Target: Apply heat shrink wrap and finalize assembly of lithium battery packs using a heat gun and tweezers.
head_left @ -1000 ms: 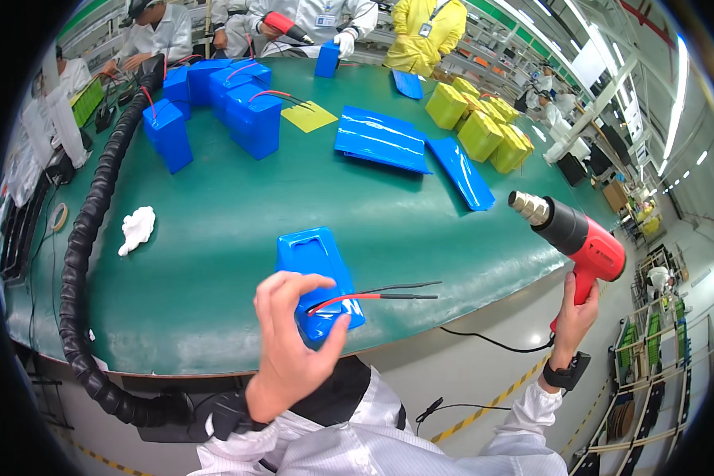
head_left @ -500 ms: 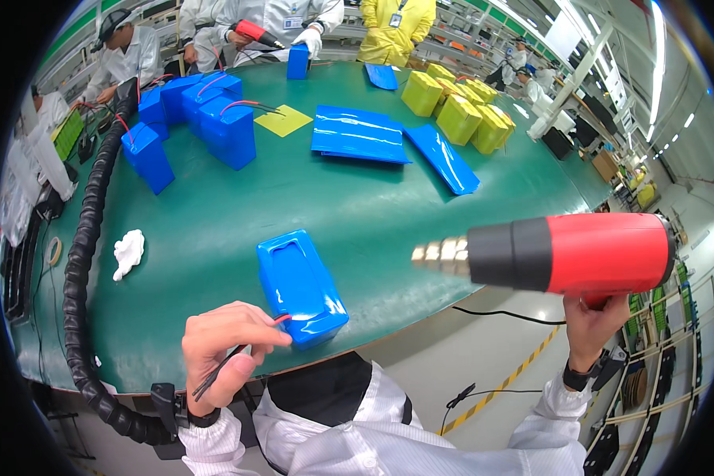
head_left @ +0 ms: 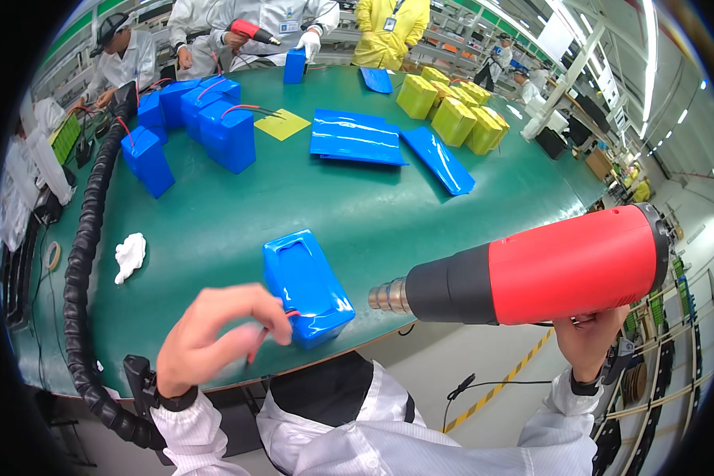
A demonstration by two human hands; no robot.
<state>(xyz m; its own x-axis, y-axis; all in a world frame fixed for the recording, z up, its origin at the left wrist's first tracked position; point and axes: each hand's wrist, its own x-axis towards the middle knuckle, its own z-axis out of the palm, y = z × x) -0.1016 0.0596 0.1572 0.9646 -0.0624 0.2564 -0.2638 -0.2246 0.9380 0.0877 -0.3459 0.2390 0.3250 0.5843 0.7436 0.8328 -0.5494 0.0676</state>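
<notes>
A blue film-wrapped battery pack [head_left: 305,278] lies on the green table in front of me, its top film sunken in the middle. Short red and dark wires [head_left: 293,313] come out of its near end and pass behind the curled fingers of my left hand [head_left: 218,329]. That hand is closed loosely about the wires; its thumb is blurred and hides part of them. My right hand [head_left: 591,341] grips the handle of a red and black heat gun [head_left: 531,270]. The gun's metal nozzle [head_left: 389,296] points left at the pack's near right side, a short gap away.
Several wrapped blue packs [head_left: 226,135] stand at the back left. Flat blue sleeves [head_left: 357,136] and yellow packs [head_left: 452,111] are farther right. A black ribbed hose [head_left: 83,262] runs down the left beside a crumpled white piece [head_left: 130,258]. A co-worker holds another heat gun [head_left: 254,32].
The heat gun has come left and nearer to me, its nozzle now close to the pack. My left hand has shifted slightly left, its fingers moving about the wires.
</notes>
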